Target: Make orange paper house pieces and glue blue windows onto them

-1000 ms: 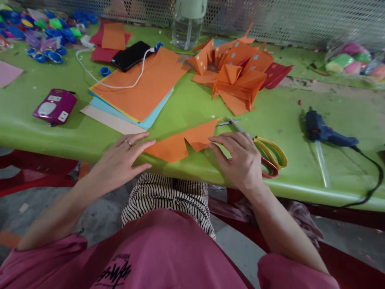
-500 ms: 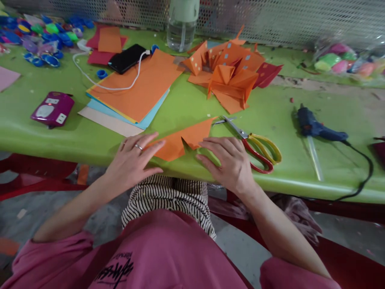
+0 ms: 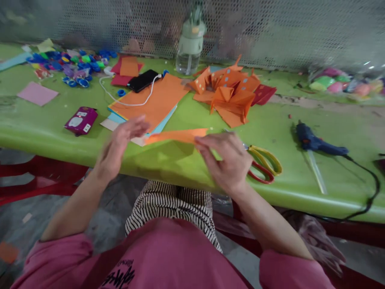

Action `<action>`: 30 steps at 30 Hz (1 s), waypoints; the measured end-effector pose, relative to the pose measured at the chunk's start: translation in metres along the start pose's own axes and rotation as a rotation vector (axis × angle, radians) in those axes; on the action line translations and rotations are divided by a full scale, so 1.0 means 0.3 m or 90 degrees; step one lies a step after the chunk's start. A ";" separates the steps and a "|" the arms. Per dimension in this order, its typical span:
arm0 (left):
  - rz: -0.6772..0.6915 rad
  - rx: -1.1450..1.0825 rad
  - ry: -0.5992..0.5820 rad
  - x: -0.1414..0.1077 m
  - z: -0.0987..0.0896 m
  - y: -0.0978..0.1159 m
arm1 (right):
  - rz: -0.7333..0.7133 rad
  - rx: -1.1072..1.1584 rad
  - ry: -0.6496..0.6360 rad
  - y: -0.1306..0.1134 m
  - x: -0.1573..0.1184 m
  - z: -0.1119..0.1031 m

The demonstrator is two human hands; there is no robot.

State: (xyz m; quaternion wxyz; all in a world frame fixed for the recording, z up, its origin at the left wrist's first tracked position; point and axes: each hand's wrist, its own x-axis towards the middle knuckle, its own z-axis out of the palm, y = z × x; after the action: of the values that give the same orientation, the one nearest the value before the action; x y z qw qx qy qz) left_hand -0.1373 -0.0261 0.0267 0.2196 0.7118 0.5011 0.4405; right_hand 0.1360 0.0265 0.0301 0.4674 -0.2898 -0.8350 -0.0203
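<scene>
My right hand [image 3: 227,157] pinches the right end of an orange piece of paper [image 3: 177,136], holding it above the table's front edge. Seen nearly edge-on, the paper looks like a narrow strip and is a little blurred. My left hand [image 3: 122,142] is off the paper's left end, its fingers stretched out and smeared by motion. Just beyond my right hand lie scissors [image 3: 266,158] with one yellow and one red handle, their blades mostly hidden behind the hand. A stack of orange and other coloured paper sheets [image 3: 159,100] lies behind the left hand.
Folded orange paper shapes [image 3: 231,94] stand at the back, near a water bottle [image 3: 190,48]. A phone [image 3: 144,80] with a white cable rests on the sheets. A purple power adapter [image 3: 81,120] sits left; a blue glue gun [image 3: 319,140] with a cord lies right.
The paper has come up off the table in my right hand and turned edge-on. My left hand has let go and moved left. The view has tilted up slightly.
</scene>
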 end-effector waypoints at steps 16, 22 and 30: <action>-0.140 -0.345 -0.246 0.358 0.189 0.194 | 0.403 0.375 0.079 0.050 0.111 -0.134; -0.154 -0.376 -0.257 0.337 0.226 0.190 | 0.393 0.354 -0.002 0.069 0.084 -0.141; -0.001 -0.144 -0.656 0.445 0.181 0.201 | 0.064 0.128 -0.134 0.165 0.054 -0.221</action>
State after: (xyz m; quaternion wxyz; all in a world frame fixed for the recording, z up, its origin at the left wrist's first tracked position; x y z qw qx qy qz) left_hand -0.0453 0.0777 0.0984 0.5132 0.8076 0.2780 0.0842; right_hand 0.2056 0.0550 0.0684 0.4042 -0.2838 -0.8616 0.1174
